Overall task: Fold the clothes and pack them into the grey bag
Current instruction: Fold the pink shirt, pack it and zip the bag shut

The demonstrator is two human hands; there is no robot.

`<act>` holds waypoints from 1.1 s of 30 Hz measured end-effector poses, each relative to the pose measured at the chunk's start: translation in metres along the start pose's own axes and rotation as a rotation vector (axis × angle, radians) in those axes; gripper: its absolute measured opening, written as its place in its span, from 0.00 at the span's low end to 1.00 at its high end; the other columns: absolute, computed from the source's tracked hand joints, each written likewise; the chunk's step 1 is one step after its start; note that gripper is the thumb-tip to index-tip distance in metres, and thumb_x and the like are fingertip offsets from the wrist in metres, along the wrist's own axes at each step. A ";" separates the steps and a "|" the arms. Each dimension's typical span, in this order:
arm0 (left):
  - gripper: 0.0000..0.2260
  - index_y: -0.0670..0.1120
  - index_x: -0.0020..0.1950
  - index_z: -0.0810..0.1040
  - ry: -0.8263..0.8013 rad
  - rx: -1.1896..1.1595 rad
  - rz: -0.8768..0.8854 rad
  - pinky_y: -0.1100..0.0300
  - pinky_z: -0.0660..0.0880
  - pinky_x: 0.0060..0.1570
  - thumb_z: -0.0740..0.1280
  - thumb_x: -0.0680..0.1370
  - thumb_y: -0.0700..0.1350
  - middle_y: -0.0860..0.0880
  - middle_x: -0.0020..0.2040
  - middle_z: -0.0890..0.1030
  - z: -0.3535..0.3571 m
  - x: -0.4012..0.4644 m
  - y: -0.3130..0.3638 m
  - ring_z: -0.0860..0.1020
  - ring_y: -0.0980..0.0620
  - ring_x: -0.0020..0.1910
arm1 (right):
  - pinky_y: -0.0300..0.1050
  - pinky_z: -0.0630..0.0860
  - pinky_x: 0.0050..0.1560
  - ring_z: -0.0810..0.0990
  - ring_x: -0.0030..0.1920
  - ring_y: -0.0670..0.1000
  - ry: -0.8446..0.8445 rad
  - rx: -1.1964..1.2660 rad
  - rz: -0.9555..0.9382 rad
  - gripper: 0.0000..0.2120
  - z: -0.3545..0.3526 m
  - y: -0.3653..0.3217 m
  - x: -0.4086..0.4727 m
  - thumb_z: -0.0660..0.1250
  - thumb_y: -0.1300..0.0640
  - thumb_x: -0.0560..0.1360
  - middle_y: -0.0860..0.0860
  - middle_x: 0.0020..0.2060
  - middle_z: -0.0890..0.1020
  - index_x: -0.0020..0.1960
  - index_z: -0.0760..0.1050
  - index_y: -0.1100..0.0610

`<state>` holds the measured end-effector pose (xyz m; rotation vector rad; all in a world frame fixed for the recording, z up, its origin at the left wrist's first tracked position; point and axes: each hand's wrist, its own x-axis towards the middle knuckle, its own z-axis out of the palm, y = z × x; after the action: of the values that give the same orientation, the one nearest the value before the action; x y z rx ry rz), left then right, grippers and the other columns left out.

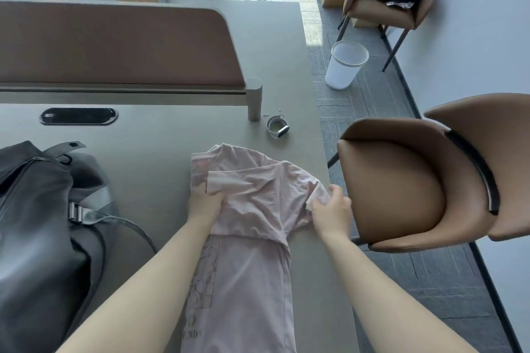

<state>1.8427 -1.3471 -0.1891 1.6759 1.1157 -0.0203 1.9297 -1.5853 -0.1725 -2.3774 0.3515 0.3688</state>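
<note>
One pink shirt (252,209) was laid lengthwise on the table (160,135), its upper part doubled back, probably so a sleeve could be tucked in. Its left edge was gripped by the left hand (204,203) at nine o'clock, apparently to anchor it; the sleeve was pinched by the right hand (329,209) at three o'clock. One grey bag (43,223) was kept farther out at nine o'clock, ready for packing. One watch (277,126) lay at twelve o'clock, and two brown chairs (415,180) were seen beyond at three.
</note>
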 end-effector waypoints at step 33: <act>0.14 0.50 0.65 0.77 -0.245 0.908 0.836 0.51 0.68 0.61 0.59 0.81 0.45 0.49 0.66 0.76 0.130 0.007 0.079 0.71 0.44 0.64 | 0.45 0.67 0.38 0.71 0.37 0.53 -0.031 0.711 0.451 0.22 -0.013 0.050 0.030 0.67 0.61 0.61 0.54 0.42 0.77 0.55 0.78 0.58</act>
<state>1.9631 -1.4406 -0.1893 2.7469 0.1086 -0.2174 1.9425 -1.6345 -0.2037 -1.5847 0.8517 0.4000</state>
